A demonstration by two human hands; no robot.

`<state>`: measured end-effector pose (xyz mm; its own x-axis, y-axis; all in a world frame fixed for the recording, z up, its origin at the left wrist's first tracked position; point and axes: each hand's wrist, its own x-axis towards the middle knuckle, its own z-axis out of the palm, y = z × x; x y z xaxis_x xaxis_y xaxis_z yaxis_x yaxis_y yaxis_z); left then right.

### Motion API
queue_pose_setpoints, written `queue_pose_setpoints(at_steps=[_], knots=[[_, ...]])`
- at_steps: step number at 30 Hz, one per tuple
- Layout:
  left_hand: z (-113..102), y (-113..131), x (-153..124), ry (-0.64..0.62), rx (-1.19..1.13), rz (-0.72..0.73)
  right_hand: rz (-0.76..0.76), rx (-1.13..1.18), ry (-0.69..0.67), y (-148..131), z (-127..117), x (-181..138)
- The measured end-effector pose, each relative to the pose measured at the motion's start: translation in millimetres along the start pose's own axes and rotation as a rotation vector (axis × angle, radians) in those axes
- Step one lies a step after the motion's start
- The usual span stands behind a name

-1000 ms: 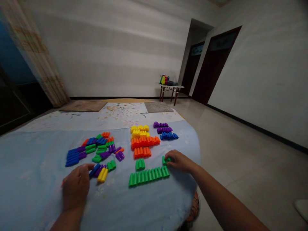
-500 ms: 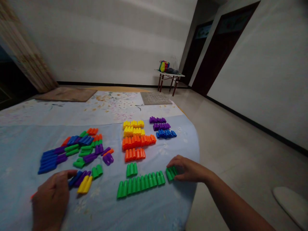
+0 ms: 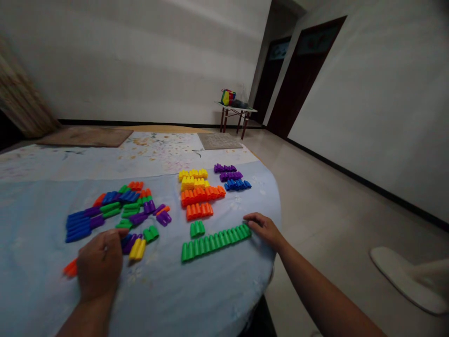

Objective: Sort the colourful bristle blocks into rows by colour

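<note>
My right hand (image 3: 264,229) is at the right end of a long row of green ribbed plastic blocks (image 3: 215,243), fingers bent around the end piece. A short green block (image 3: 197,228) lies just behind this row. My left hand (image 3: 101,262) rests on the cloth at the left with its fingers curled; what is under them is hidden. Close to its fingertips lie purple blocks (image 3: 131,243), a partly covered blue block and a yellow block (image 3: 137,250). Orange blocks (image 3: 70,269) show from behind the left hand.
Behind the green row lie orange (image 3: 202,194), yellow (image 3: 193,175), purple (image 3: 225,168) and blue rows (image 3: 237,185). A mixed pile with blue blocks (image 3: 77,227) lies left. Two flat boards (image 3: 86,136) are at the table's back. Floor and a white round base (image 3: 403,281) are at the right.
My right hand has brought the separate green block left against the long green row, and the gap is closed. My left hand stays beside the same blocks. The view has shifted slightly.
</note>
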<state>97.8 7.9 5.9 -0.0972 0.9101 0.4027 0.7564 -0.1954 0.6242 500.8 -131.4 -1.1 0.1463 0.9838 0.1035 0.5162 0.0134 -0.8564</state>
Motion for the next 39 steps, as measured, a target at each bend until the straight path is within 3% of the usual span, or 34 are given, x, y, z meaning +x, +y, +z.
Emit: queue_pose_setpoints(at_steps=[4,15,25,31,34,39], knots=[[-1.9,4.0,-2.1,0.010,-0.070,0.002,-0.050,-0.116,0.159,3.5,12.7,-1.0],[-3.4,12.2,0.5,-0.007,-0.066,0.003,-0.092,-0.182,0.203,4.0,16.7,3.2],[0.7,1.6,3.9,0.004,-0.036,0.040,-0.098,-0.183,0.173,-3.3,15.5,1.1],[-11.4,13.2,-0.5,0.011,-0.064,0.095,-0.160,-0.202,-0.023,-10.5,-0.3,-4.1],[-15.3,37.3,-13.8,-0.118,-0.124,0.156,-0.207,-0.277,-0.110,-20.7,-6.9,-6.0],[-1.9,76.9,-41.9,-0.561,-0.128,0.330,-0.212,-0.360,-0.214,-31.5,-0.2,-4.5]])
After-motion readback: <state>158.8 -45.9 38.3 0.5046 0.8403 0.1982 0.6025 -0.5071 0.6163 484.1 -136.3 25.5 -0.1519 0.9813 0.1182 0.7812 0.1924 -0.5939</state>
